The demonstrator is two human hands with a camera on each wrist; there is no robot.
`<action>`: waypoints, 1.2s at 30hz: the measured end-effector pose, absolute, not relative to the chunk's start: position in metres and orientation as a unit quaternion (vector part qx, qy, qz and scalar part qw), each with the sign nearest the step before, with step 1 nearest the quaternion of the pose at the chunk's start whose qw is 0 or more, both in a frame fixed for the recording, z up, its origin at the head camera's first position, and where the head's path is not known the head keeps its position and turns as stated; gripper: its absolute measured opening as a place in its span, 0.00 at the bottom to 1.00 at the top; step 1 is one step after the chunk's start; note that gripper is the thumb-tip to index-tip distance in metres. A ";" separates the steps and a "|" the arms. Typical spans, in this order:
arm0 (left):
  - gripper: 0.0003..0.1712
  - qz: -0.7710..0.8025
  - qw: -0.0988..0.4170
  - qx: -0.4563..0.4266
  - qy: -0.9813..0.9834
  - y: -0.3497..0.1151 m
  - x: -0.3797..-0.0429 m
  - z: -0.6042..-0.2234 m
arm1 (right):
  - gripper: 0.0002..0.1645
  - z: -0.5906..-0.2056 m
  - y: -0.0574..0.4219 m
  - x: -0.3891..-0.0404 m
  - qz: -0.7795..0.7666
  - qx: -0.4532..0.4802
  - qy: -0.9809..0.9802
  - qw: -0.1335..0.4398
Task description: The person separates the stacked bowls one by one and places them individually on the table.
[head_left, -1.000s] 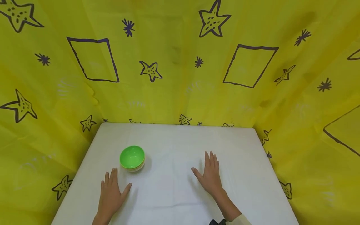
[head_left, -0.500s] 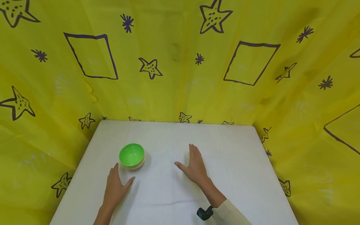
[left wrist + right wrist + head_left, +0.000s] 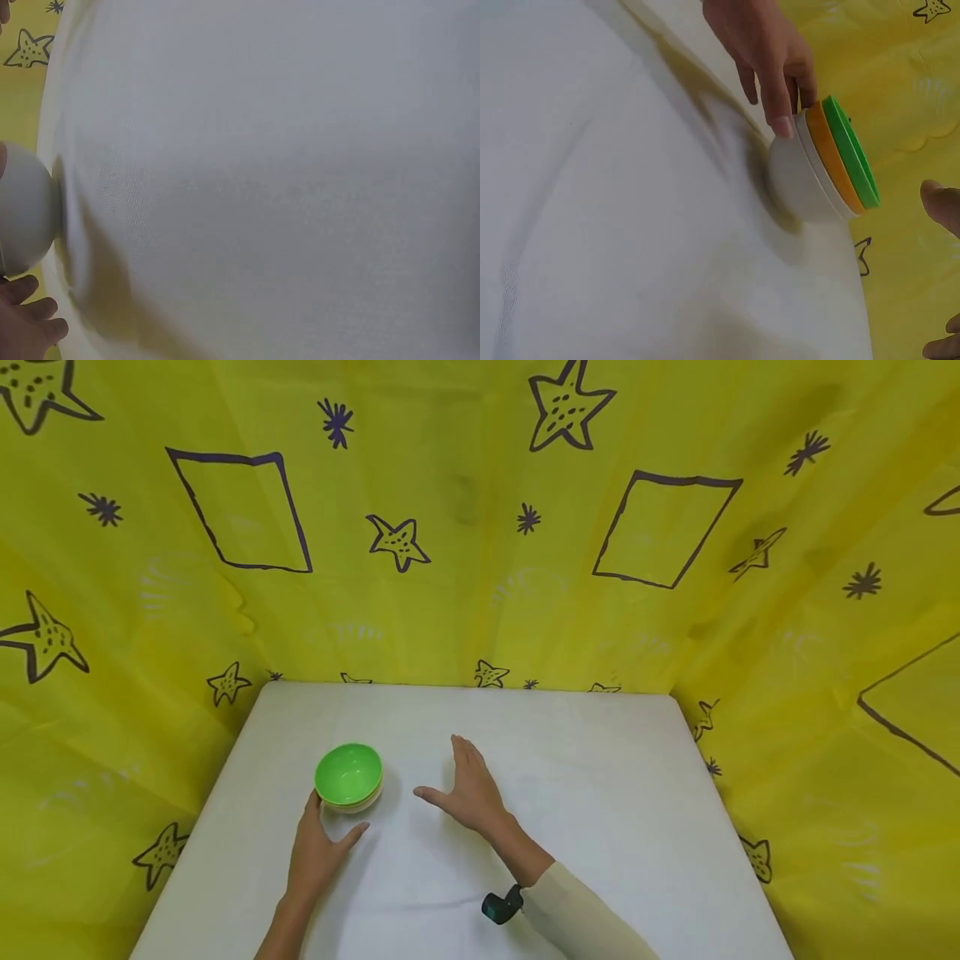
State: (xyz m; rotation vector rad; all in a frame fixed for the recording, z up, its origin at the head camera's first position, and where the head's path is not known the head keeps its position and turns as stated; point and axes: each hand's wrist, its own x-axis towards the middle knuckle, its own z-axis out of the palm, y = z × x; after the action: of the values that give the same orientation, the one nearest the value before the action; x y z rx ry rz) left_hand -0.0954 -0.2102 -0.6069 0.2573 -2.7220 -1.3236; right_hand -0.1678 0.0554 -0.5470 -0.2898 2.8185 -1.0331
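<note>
A stack of nested bowls [image 3: 348, 775], green on top, stands on the left half of the white-covered table. In the right wrist view an orange bowl [image 3: 826, 146] shows under the green bowl [image 3: 851, 154], with white [image 3: 795, 176] below. My left hand [image 3: 315, 856] is at the near left side of the stack, its fingertips at the bowls' side and its thumb spread in front. The left wrist view shows the white bowl's side [image 3: 26, 210] beside the left fingers [image 3: 30, 322]. To the right of the stack, apart from it, my right hand [image 3: 476, 793] has its fingers extended and thumb spread.
The table [image 3: 637, 827] is covered in white cloth with a faint crease near the front. Yellow sheets [image 3: 450, 610] with drawn stars and frames enclose its back and sides. A dark device [image 3: 502, 906] is at the right wrist, by the pale sleeve [image 3: 577, 910].
My right hand has moved left across the table toward the bowls. My left hand has moved forward and a little right, up to the stack. The bowls stay in place.
</note>
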 end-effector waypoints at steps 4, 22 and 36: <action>0.64 -0.449 0.055 0.096 -0.887 -0.210 -0.098 -0.609 | 0.68 -0.549 0.037 -0.171 -0.333 -0.121 0.933 0.067; 0.61 -0.454 0.093 0.077 -0.883 -0.210 -0.107 -0.613 | 0.69 -0.544 -0.018 -0.189 -0.275 -0.194 0.941 0.036; 0.62 -0.489 0.083 0.100 -0.863 -0.206 -0.116 -0.613 | 0.70 -0.541 -0.045 -0.195 -0.224 -0.229 0.947 0.038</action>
State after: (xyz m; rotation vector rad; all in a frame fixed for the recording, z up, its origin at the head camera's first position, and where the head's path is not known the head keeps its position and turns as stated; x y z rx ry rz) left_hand -0.1159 -0.2064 -0.6132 0.2991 -2.5758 -1.4584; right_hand -0.1948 -0.0447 -0.5410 -0.7014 2.9050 -0.6863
